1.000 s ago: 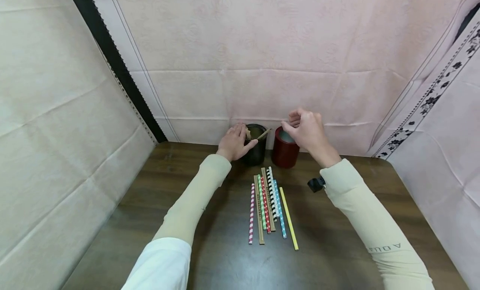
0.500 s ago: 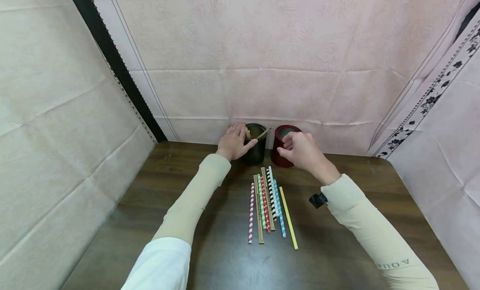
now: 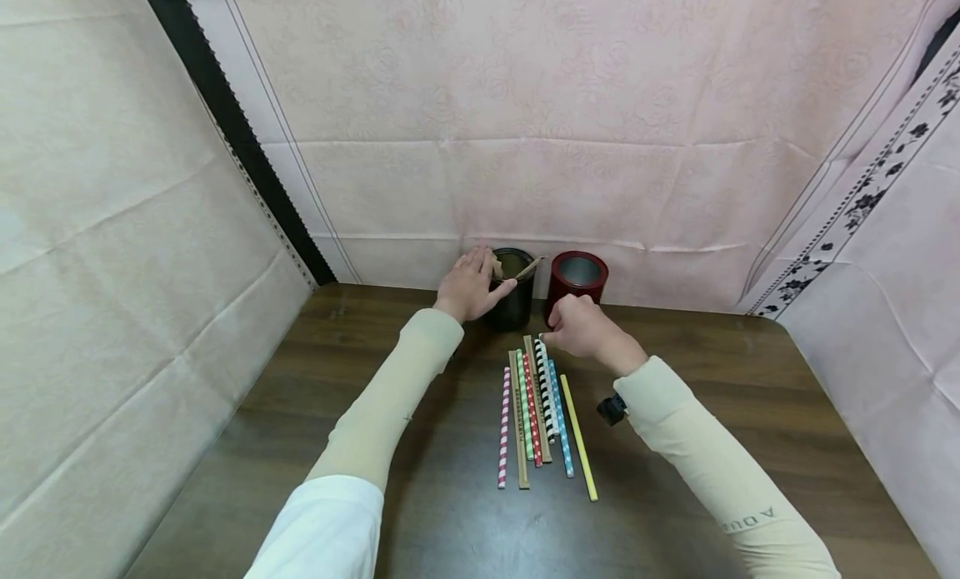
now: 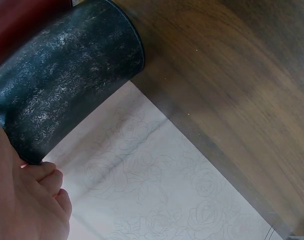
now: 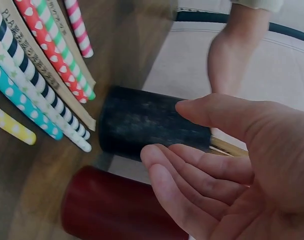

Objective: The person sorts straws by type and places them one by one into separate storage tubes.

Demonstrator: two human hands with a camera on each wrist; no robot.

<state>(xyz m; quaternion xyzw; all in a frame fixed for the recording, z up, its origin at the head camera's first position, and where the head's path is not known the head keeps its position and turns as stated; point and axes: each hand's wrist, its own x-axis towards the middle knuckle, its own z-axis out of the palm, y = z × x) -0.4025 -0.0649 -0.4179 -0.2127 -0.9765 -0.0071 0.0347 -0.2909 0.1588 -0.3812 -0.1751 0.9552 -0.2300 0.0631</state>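
My left hand (image 3: pixel 468 283) holds the rim of a black cup (image 3: pixel 512 311), its thumb in front; in the left wrist view its fingers curl at the rim. Brown paper straws (image 3: pixel 529 267) lean inside this cup. My right hand (image 3: pixel 587 329) hovers near the far ends of a row of paper straws, in front of a dark red cup (image 3: pixel 564 291). Its fingers are loosely bent and hold nothing, as the right wrist view shows. The row includes a pink striped straw (image 3: pixel 503 429), a red one with white hearts (image 5: pixel 47 45), a black-and-white striped one (image 5: pixel 37 75) and a yellow one (image 3: pixel 579 437).
Both cups stand side by side at the back of the brown wooden table (image 3: pixel 300 446), close to the pale cloth backdrop (image 3: pixel 570 104). Cloth walls also flank the left and right. More straws, brown, green striped and blue dotted (image 3: pixel 562 429), lie in the row.
My right hand has come down from above the red cup, toward me and slightly left, to the straws' far ends. The left hand stays at the black cup.
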